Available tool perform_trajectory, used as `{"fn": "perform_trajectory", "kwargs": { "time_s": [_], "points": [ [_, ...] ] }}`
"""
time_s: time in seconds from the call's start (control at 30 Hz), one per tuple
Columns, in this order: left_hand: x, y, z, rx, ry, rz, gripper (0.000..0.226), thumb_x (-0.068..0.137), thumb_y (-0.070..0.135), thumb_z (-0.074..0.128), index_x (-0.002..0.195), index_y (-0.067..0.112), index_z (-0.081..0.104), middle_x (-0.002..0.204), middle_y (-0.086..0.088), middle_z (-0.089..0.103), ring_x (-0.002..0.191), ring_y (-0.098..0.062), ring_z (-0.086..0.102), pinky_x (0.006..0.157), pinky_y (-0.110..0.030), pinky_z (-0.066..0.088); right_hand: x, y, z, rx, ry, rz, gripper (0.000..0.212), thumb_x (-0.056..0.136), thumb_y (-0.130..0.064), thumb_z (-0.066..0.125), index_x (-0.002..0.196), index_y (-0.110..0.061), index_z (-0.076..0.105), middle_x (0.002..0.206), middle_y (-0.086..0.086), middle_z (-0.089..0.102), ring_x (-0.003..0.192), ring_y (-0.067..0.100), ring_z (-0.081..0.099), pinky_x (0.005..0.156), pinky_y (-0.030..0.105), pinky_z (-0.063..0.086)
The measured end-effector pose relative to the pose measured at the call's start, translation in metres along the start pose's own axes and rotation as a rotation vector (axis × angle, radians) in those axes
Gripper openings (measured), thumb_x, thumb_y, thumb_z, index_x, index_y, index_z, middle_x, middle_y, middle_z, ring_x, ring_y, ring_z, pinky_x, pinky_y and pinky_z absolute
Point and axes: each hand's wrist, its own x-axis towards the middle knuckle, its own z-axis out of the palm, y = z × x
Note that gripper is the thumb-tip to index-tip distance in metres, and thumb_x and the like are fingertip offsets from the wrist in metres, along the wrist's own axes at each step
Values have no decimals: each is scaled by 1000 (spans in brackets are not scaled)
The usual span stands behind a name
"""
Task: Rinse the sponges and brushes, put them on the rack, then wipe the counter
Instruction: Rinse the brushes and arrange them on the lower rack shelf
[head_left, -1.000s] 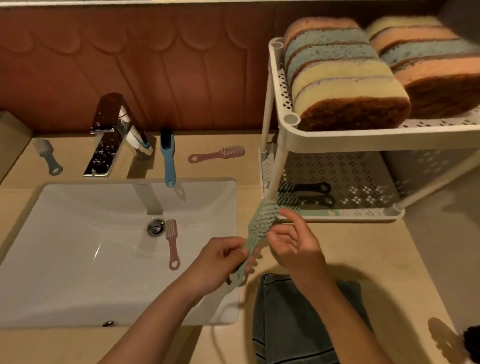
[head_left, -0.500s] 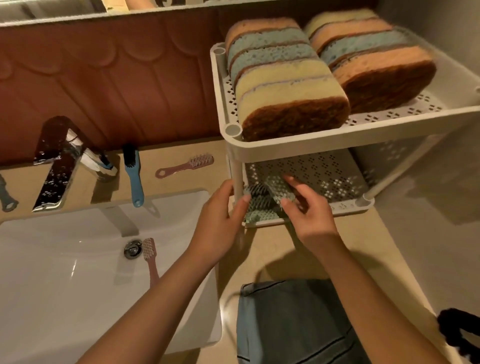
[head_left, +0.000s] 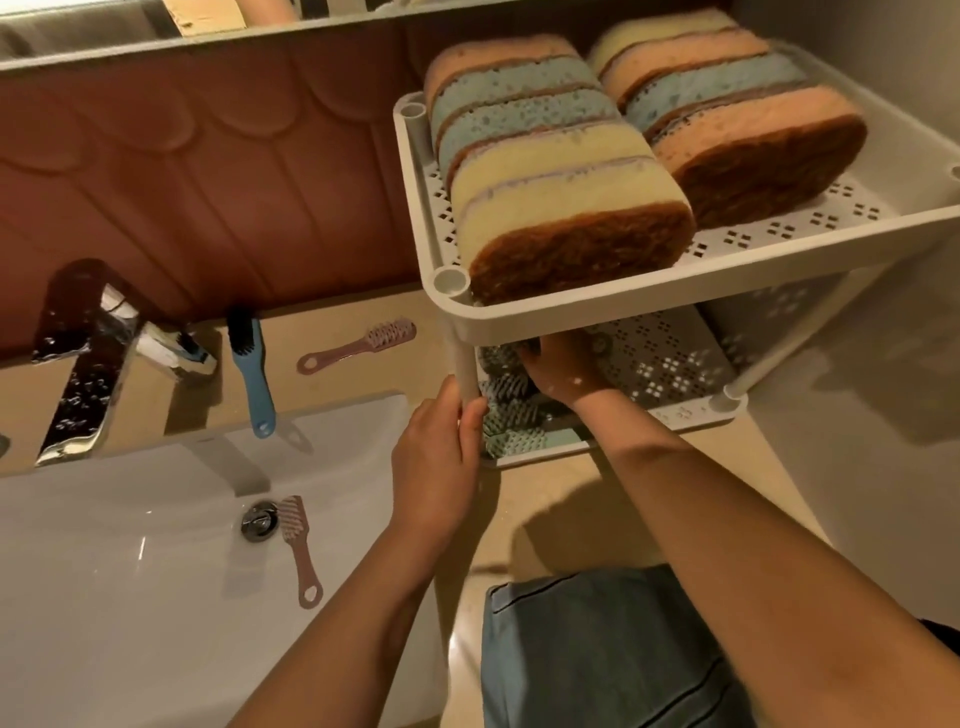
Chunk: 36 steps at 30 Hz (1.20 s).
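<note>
Sponges (head_left: 566, 171) are standing in two rows on the rack's (head_left: 779, 260) top shelf, while we are reaching our right hand (head_left: 563, 366) into the lower shelf beside the green brushes (head_left: 511, 418); we cannot tell what its fingers are holding. Our left hand (head_left: 436, 462) is curling its fingers around the rack's near-left post (head_left: 464, 364)

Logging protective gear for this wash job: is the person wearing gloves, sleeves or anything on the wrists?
No. Both hands, left and right, are bare, with no gloves. Both forearms are uncovered as far as the frame shows; no sleeve cuffs appear. No watch, bracelet or ring can be seen, though the right hand's fingers are partly hidden under the rack.
</note>
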Motion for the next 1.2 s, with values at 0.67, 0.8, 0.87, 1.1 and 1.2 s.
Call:
{"fn": "perform_trajectory", "kwargs": {
  "time_s": [0.67,0.8,0.87,1.1,1.2],
  "points": [
    [0,0,-6,77,-3,68,31,98,37,33,107,14,51,89,-5,64,79,-23,57,61,-38,45,-41,-5,1,275,57,13,23,90,-11,55,111,-7,63,113,13,64,105,28,60,91,40,48],
    [1,1,-16,-130,-99,-8,25,96,39,41,103,18,55,91,2,65,85,-17,61,66,-33,49,-81,-11,-3,372,-43,52,16,92,-15,53,102,-12,66,96,5,66,89,15,58,77,27,45],
    [1,0,-24,-245,-221,-86,31,95,35,47,121,20,53,113,2,64,107,-15,59,82,-23,46,-98,-20,-7,394,-150,27,15,92,-16,53,96,-14,67,85,-2,65,81,11,58,72,22,43],
    [-11,-58,-93,-176,-661,-256,30,94,33,49,118,16,57,114,-3,62,108,-19,57,98,-35,44,-136,-67,1,252,-491,-33,20,90,-26,52,105,-26,66,95,8,69,88,21,64,82,36,51],
    [-21,-94,-131,-58,-765,-328,30,94,37,48,117,21,57,114,1,61,108,-16,56,97,-31,43,-139,-96,18,230,-569,-41,23,91,-29,50,110,-29,63,94,5,68,87,18,63,82,33,51]
  ]
}}
